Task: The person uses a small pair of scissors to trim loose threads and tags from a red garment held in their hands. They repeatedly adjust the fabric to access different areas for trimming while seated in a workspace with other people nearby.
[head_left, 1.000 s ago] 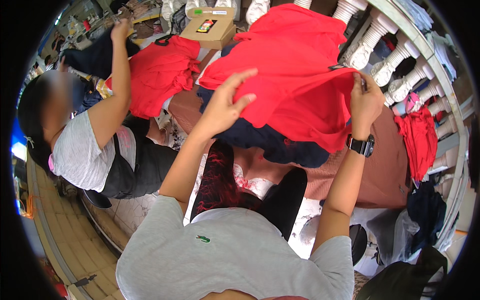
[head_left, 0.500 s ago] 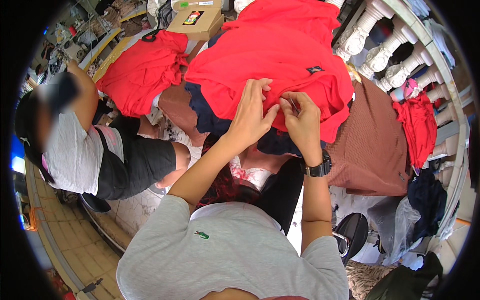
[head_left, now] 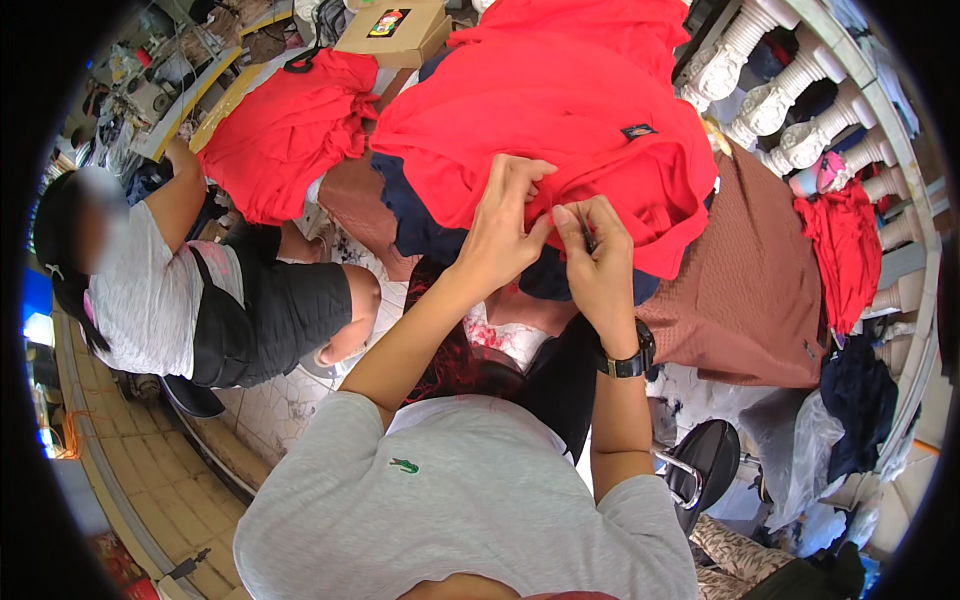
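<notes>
A red garment point(head_left: 520, 100) with a small dark label lies spread over dark navy cloth in front of me. My left hand point(head_left: 508, 215) is closed at the garment's near edge, with thumb and index finger pinching the red fabric. Right beside it, my right hand point(head_left: 600, 250) is closed around a slim dark metal tool point(head_left: 588, 238), mostly hidden by the fingers. Its fingertips meet the same edge, close to the left thumb. A dark watch is on my right wrist.
Left of me sits a person point(head_left: 160, 290) near another red garment pile point(head_left: 290, 135). A cardboard box point(head_left: 395, 35) stands at the back. Brown textured cloth point(head_left: 740, 280) hangs at the right, before a white balustrade point(head_left: 790, 110). A black stool seat point(head_left: 708, 465) is at lower right.
My right hand has turned and shifted slightly down, exposing more of the dark tool. Both hands stay at the red edge. The person on the left has lowered an arm.
</notes>
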### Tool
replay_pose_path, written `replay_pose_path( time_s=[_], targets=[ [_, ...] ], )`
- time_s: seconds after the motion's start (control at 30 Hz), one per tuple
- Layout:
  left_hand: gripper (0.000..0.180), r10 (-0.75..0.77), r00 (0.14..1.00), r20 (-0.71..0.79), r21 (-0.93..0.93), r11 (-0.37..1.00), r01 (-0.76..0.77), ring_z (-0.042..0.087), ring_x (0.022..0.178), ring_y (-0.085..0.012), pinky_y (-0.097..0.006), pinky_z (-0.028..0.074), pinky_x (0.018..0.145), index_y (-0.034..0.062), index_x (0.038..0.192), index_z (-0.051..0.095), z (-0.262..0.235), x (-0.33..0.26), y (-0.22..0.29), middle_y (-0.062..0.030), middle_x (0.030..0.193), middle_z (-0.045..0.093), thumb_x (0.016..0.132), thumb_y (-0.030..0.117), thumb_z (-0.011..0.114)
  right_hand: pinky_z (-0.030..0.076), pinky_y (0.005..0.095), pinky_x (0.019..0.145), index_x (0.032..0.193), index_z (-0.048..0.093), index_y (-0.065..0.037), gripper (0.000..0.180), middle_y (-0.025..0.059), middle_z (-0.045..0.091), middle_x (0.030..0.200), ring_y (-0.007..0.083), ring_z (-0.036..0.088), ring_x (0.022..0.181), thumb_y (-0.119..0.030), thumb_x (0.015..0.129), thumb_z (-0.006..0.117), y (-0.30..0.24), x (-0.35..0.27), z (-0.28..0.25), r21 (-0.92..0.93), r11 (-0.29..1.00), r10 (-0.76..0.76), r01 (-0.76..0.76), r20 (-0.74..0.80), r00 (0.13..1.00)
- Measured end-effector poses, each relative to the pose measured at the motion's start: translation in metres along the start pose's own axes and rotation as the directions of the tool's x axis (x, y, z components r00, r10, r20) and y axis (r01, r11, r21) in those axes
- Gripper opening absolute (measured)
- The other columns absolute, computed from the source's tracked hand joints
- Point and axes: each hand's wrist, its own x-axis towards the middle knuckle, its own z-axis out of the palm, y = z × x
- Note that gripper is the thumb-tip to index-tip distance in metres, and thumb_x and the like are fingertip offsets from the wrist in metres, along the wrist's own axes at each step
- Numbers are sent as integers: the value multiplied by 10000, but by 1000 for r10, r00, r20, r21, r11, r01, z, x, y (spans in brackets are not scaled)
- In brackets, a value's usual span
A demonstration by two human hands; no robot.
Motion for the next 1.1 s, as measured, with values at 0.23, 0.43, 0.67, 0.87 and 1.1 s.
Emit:
replay_pose_path(
  time_s=[0.23, 0.43, 0.67, 0.87, 1.1],
  targets=[
    [146, -137, 988, 64, -223, 964, 148, 635, 1016, -152, -284, 560, 865, -36, 954, 604, -8, -5, -25, -116, 1133, 576, 897, -164, 563, 360, 293, 569, 961, 622, 14, 186, 6, 499, 724, 96, 434, 645, -166, 1005, 627, -5, -9, 1, 206, 966, 134, -155, 113, 985],
    [23, -132, 981, 143, -278, 946, 167, 613, 1033, -157, -304, 519, 930, -3, 988, 550, -16, -5, -21, -111, 1188, 565, 1006, 10, 553, 332, 230, 517, 989, 620, -15, 336, -28, 476, 698, 46, 407, 580, -326, 1068, 523, -2, -5, 1, 352, 845, 324, -403, 263, 909],
    [61, -155, 978, 140, -356, 914, 196, 561, 1064, -146, -289, 455, 955, 12, 983, 539, -16, -9, -25, -96, 1187, 556, 1023, 58, 547, 247, 227, 433, 909, 574, -33, 498, -60, 369, 603, 33, 308, 471, -459, 1087, 385, -1, -1, 4, 377, 724, 440, -577, 391, 808],
    [98, -162, 974, 158, -337, 918, 208, 543, 1048, -131, -268, 438, 925, 25, 967, 538, -18, -9, -21, -83, 1183, 552, 1036, 93, 542, 177, 227, 419, 838, 539, -70, 459, -68, 334, 588, 30, 248, 451, -428, 1082, 387, 5, 6, 13, 475, 605, 494, -639, 406, 769],
    [65, -123, 986, 114, -399, 903, 159, 569, 1145, -197, -349, 489, 991, 10, 1045, 494, -14, -16, -27, -114, 1230, 512, 1030, 61, 532, 174, 232, 422, 772, 536, -80, 475, -71, 324, 567, 30, 259, 455, -424, 1076, 415, 15, 2, 9, 506, 603, 443, -616, 429, 787]
  ],
)
